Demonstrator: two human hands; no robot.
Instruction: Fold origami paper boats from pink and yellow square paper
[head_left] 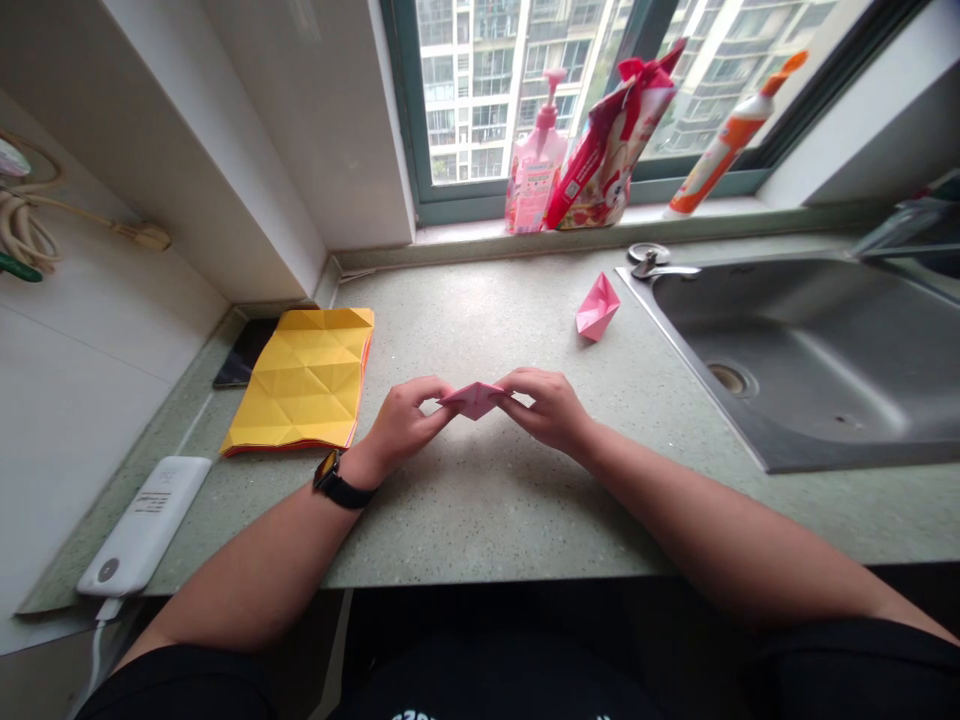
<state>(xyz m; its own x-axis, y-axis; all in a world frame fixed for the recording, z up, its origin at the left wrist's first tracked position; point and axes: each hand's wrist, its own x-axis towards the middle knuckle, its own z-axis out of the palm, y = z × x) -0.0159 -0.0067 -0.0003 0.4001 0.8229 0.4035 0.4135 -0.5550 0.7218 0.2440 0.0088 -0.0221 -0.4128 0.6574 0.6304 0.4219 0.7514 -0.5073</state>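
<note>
Just above the middle of the worktop [487,500], we hold a small folded pink paper [474,398] between our hands. The left hand [401,420] has its fingers clamped on the paper's left end, and the right hand [551,408] has its fingers clamped on the right end. Beyond it lies another pink paper fold [598,307]. A yellow paper stack [307,378] lies to the left, a steel sink [810,350] to the right.

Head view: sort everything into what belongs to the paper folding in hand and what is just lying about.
Belongs: pink paper piece pinched between left hand and right hand; folded pink paper shape by the sink; stack of creased yellow paper.

Lying about: white power bank, dark phone at the stack's edge, pink pump bottle, red pouch, orange-and-white bottle.
</note>
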